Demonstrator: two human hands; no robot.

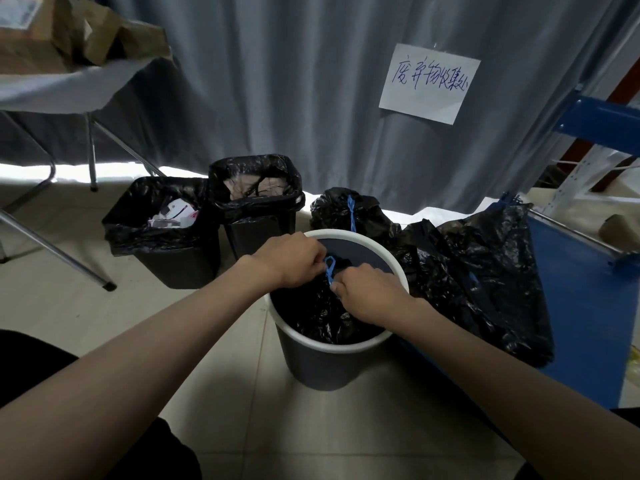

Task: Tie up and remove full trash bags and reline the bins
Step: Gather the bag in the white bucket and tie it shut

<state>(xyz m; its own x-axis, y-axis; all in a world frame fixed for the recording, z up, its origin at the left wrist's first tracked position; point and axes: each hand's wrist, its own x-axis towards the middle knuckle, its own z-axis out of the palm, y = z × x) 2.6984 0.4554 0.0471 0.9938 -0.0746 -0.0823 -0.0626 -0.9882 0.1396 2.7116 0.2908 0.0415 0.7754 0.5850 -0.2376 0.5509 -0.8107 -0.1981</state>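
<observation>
Over the round white-rimmed bin [332, 344], the blue drawstring [329, 266] of the black bag [322, 313] is pinched by the left hand [289, 259] and the right hand [367, 292].

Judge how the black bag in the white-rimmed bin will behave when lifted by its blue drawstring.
The black bag looks thin and crinkled, so it will probably sag floppily. Both hands, left and right, pinch the blue drawstring, so its neck should cinch. Weight unclear; contents are hidden.

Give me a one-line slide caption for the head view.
Both hands, left hand and right hand, tie the blue drawstring of a black bag inside the white-rimmed bin.
</observation>
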